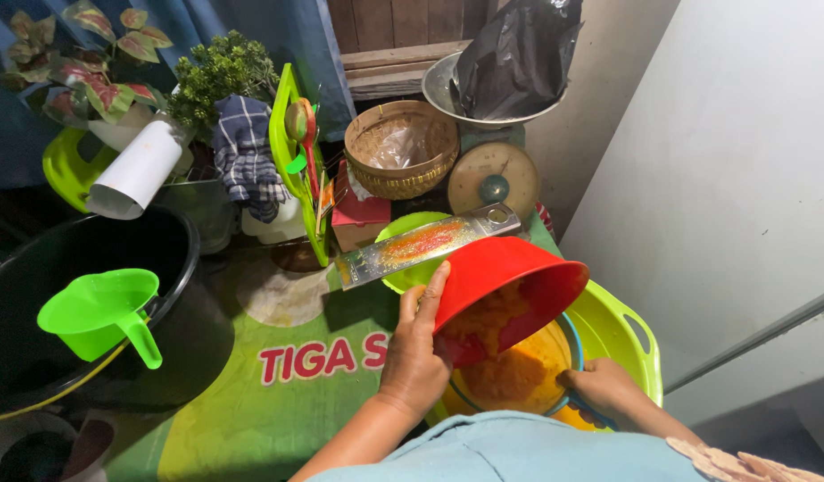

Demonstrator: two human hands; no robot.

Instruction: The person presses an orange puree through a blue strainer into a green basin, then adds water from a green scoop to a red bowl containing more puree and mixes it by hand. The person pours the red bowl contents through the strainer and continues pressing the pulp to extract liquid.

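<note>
My left hand (pixel 416 353) grips a red plastic bowl (pixel 505 272) by its outer wall and holds it tipped steeply over. Orange grated mash (pixel 510 370) slides from it into a clear bowl with a blue rim (pixel 574 344) below. That lower bowl sits inside a lime green basin (pixel 621 335). My right hand (pixel 608 391) rests on the near rim of the blue-rimmed bowl, fingers curled over the edge. A flat metal grater (pixel 425 245) smeared with orange pulp lies across a lime green dish (pixel 403 272) just behind the red bowl.
A large black tub (pixel 175 245) at left holds a green scoop jug (pixel 104 312). Behind stand a woven basket (pixel 401 147), a kitchen scale (pixel 494 178) with a black bag in its pan, a checked cloth (pixel 247 152), potted plants (pixel 220 76) and a white wall (pixel 724 178) at right.
</note>
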